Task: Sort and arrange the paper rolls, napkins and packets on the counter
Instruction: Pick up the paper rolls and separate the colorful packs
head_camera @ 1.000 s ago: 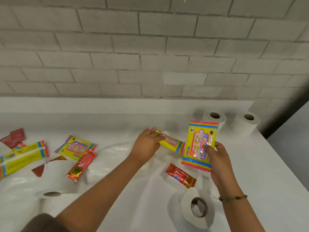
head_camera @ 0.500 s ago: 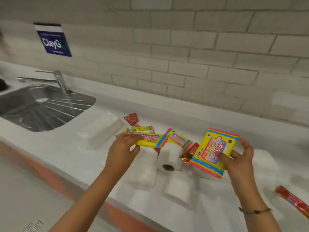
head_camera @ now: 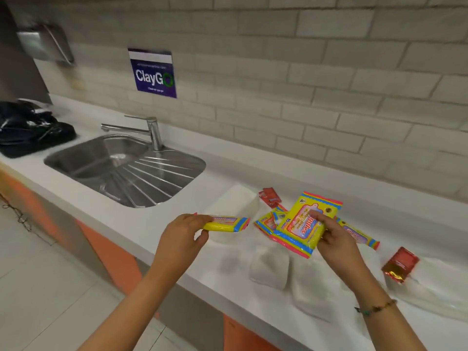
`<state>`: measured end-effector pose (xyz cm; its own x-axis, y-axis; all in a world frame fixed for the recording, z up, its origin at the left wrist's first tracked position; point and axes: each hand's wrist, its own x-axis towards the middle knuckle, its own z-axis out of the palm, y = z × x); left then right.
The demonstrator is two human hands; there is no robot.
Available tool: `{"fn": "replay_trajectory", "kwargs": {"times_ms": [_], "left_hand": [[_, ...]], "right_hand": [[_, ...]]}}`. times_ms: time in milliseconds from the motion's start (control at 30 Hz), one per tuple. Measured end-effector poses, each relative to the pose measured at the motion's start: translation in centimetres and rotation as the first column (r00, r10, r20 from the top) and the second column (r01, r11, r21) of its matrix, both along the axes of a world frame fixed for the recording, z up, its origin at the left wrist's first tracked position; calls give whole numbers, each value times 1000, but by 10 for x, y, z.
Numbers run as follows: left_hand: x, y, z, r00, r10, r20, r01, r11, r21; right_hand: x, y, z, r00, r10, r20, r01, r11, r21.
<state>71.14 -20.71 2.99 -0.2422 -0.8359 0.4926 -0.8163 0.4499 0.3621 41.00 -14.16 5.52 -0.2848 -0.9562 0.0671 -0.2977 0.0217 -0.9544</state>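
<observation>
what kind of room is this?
Probably a shared pantry or kitchenette: a stainless sink with a faucet, a ClayGo sign on the tiled wall, and a metal wall dispenser.

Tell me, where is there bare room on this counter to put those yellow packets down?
Bare counter lies between the sink and the white napkin stack, running to the front edge under the left hand. Another free strip runs along the wall behind the red sachets. Around the right hand it is crowded: yellow packets, white rolls, a red-gold packet.
</observation>
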Motion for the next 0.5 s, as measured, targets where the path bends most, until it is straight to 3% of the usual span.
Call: {"fn": "replay_trajectory", "kwargs": {"times_ms": [100, 200, 233, 333, 433, 500], "left_hand": [[11, -35, -5, 1000, -28, -1, 28, 1000, -1], [15, -77, -9, 998, -55, 4, 55, 998, -32], [17, -97, -10, 998, -69, 2, 69, 997, -43], [23, -159, -8, 994, -110, 26, 111, 993, -38], [25, -213, -11, 985, -166, 51, 168, 985, -40], [23, -248, -18, 980, -197, 39, 198, 980, -19]], "right_hand": [[9, -28, -12, 950, -117, -291, 74, 985, -156], [6, -54, -24, 862, -213, -460, 129, 970, -207], [5, -69, -28, 779, -281, -561, 168, 955, -244], [7, -108, -29, 377, -330, -865, 223, 939, -261], [17, -142, -25, 227, -291, -929, 314, 925, -213], [23, -160, -24, 205, -256, -945, 367, 915, -169]]}}
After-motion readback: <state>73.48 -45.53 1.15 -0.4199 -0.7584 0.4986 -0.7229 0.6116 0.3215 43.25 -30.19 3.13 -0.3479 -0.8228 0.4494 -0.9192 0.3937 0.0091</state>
